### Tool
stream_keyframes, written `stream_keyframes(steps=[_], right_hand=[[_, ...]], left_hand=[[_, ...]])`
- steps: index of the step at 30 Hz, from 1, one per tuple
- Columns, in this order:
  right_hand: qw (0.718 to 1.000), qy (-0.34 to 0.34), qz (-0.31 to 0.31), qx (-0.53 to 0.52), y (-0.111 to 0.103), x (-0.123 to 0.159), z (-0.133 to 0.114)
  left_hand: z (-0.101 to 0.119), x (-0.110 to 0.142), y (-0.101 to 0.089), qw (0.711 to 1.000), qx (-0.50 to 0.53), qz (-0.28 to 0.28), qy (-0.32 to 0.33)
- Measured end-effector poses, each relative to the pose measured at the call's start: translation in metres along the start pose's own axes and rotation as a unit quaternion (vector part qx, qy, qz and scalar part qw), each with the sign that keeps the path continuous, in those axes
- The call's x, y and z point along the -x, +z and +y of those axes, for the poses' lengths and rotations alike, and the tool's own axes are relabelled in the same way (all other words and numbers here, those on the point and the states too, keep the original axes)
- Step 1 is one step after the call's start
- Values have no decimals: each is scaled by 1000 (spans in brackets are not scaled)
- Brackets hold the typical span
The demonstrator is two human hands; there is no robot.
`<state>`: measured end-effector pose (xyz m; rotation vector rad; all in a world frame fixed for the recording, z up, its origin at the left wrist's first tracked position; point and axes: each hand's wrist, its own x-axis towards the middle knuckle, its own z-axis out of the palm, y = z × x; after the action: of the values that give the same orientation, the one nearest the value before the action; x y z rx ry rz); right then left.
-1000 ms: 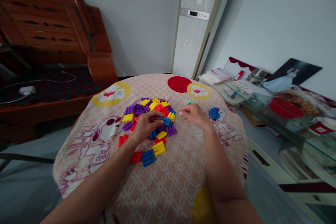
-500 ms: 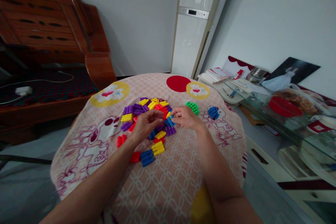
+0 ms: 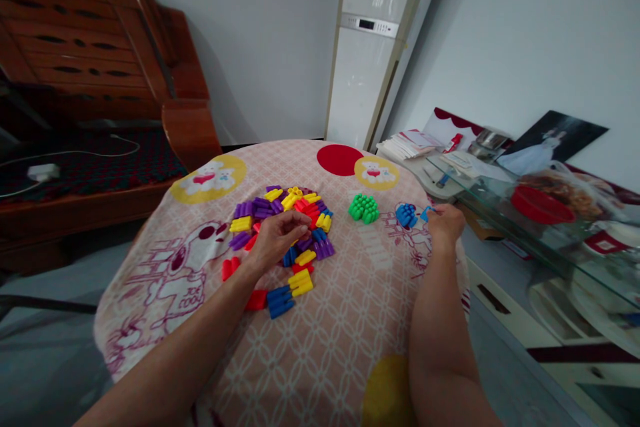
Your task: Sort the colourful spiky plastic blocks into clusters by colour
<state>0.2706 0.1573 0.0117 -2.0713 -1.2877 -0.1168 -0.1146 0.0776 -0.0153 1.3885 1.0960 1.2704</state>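
Observation:
A mixed heap of plastic blocks (image 3: 280, 223) in purple, yellow, red and blue lies on the round table's printed cloth (image 3: 320, 340). My left hand (image 3: 274, 237) rests curled on the heap, fingertips pressed among the blocks. A cluster of green blocks (image 3: 363, 207) stands apart to the right. Beyond it sits a cluster of blue blocks (image 3: 406, 215). My right hand (image 3: 445, 221) is at the table's right edge beside the blue cluster, pinching a blue block (image 3: 427, 213).
A wooden bench (image 3: 95, 100) with a charger and cable stands at the left. A tall white air conditioner (image 3: 367, 47) is in the corner. A glass-topped low unit (image 3: 540, 227) with papers and a red bowl runs along the right.
My right hand took a blue block from the heap's right side and carried it right, past the green cluster, to the blue cluster. My left hand stayed on the heap.

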Motion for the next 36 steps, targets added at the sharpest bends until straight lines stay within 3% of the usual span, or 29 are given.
stream_keyframes(steps=[8, 14, 19, 23, 27, 29, 32, 34, 36], right_hand=[[998, -14, -41, 40, 23, 7, 3], [995, -49, -59, 60, 23, 8, 3], [996, -41, -37, 71, 17, 9, -3], [998, -66, 9, 21, 6, 11, -28], [988, -151, -11, -40, 2, 29, -77], [972, -218, -59, -62, 5, 49, -105], [924, -326, -198, -34, 16, 89, -140], [888, -372, -269, 21, 24, 116, -154], [864, -398, -301, 68, 29, 136, -161]], left_hand=[[4, 1, 0, 1000, -7, 2, -3], [3, 1, -3, 1000, -7, 17, -6], [7, -1, -11, 997, -33, 65, 9], [3, -3, -15, 990, -104, 88, 22], [-2, -3, -16, 970, -231, 56, 52], [-2, -3, -15, 954, -292, 8, 66], [-1, -2, -14, 930, -356, -58, 69], [-1, -2, -13, 921, -376, -74, 67], [-1, -1, -13, 917, -385, -82, 63]])
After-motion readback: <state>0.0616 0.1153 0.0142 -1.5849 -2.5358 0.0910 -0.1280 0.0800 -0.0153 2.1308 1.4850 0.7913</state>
